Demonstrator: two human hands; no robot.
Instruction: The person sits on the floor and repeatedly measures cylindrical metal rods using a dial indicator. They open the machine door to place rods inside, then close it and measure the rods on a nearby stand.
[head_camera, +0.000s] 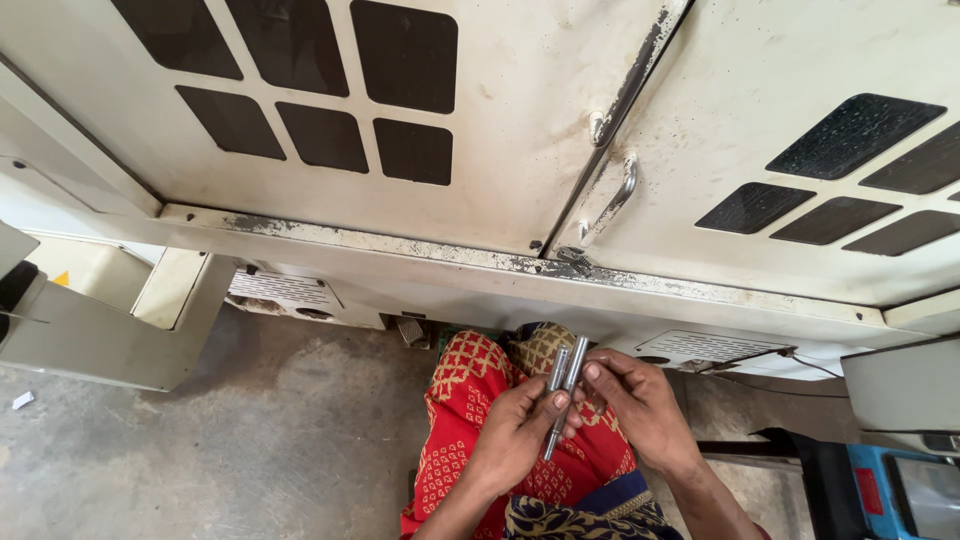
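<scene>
grip: left hand (515, 432) pinches two slim metal rods (560, 392) between thumb and fingers; right hand (640, 400) fingertips pressed on their upper ends, likely steadying them side by side
rods: upright, slightly tilted, over lap
lap: red patterned cloth (460, 400)
ahead: grimy cream machine cabinet (520, 130), dark vents, door handle (615, 200)
floor: concrete floor (250, 440)

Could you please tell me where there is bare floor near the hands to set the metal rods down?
Bare concrete floor lies left of the red patterned cloth, below the machine cabinet. It is crowded where the left hand and right hand hold the metal rods, and right by the blue box.
</scene>
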